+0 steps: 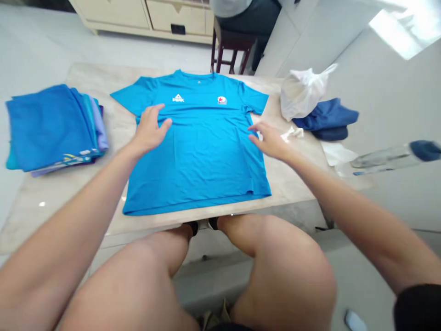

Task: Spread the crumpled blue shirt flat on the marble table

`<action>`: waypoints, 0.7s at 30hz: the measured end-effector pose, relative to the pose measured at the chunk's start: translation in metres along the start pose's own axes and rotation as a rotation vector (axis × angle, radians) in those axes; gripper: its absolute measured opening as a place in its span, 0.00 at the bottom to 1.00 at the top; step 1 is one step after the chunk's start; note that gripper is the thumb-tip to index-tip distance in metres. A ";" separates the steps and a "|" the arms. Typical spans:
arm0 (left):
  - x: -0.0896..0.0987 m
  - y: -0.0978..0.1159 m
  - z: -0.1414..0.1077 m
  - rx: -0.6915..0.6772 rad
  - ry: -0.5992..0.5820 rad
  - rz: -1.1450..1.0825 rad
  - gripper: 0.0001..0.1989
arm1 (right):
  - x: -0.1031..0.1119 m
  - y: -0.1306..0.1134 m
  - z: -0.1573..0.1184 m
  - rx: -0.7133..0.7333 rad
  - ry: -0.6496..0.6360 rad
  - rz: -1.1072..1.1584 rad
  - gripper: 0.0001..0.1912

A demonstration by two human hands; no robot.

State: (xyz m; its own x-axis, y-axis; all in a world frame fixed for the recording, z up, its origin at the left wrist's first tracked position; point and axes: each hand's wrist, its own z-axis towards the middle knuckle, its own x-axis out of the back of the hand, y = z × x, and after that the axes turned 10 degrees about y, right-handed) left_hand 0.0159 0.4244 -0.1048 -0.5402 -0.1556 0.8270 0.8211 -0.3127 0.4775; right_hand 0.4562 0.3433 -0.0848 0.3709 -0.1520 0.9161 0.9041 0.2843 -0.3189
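A blue short-sleeved T-shirt [203, 151] lies spread flat on the table, front side up, with its collar at the far edge and its hem towards me. White chest prints show on it, and soft creases cross the body. Over its left side is my left hand [150, 130], fingers apart and holding nothing. My right hand [268, 140] is at the shirt's right edge below the sleeve, fingers spread and nothing gripped. Whether either hand touches the cloth I cannot tell.
Folded clothes [51, 128] form a stack at the table's left. On the right are a tied white plastic bag [299, 96], dark blue folded cloth [327, 119], crumpled tissue [292, 133] and a clear bottle [389, 157]. A dark stool [234, 43] stands beyond the table [292, 184].
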 end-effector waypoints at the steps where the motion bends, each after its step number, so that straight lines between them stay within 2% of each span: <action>1: 0.010 0.009 -0.039 -0.011 0.042 -0.019 0.33 | 0.007 -0.015 -0.038 0.028 0.008 0.022 0.21; 3: 0.026 0.021 -0.117 -0.020 0.072 -0.006 0.31 | 0.012 -0.039 -0.105 0.055 0.022 0.028 0.20; 5: 0.036 0.025 -0.183 0.001 0.074 0.052 0.29 | 0.011 -0.052 -0.154 0.087 -0.031 0.007 0.21; 6: 0.040 0.024 -0.208 0.031 0.073 0.091 0.28 | 0.010 -0.056 -0.170 0.089 -0.045 -0.020 0.21; 8: 0.047 0.021 -0.242 0.108 0.092 0.158 0.28 | 0.007 -0.058 -0.187 0.068 -0.064 -0.073 0.18; 10: 0.053 0.017 -0.258 0.164 0.114 0.195 0.28 | 0.007 -0.058 -0.193 0.025 -0.058 -0.120 0.13; 12: 0.059 0.013 -0.261 0.206 0.148 0.217 0.27 | 0.008 -0.057 -0.195 -0.024 -0.020 -0.144 0.14; 15: 0.062 0.009 -0.260 0.290 0.182 0.258 0.27 | 0.009 -0.055 -0.207 -0.145 0.154 -0.152 0.17; 17: 0.061 0.005 -0.261 0.315 0.156 0.249 0.26 | 0.006 -0.052 -0.220 -0.224 0.242 -0.154 0.17; 21: 0.060 -0.003 -0.268 0.320 0.118 0.150 0.26 | -0.003 -0.050 -0.241 -0.293 0.290 -0.143 0.14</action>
State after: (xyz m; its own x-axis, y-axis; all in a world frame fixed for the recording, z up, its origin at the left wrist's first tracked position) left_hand -0.0686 0.1647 -0.1362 -0.4121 -0.2904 0.8636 0.8985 0.0280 0.4381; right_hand 0.4614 0.1011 -0.1298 0.2441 -0.4420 0.8632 0.9571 -0.0333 -0.2878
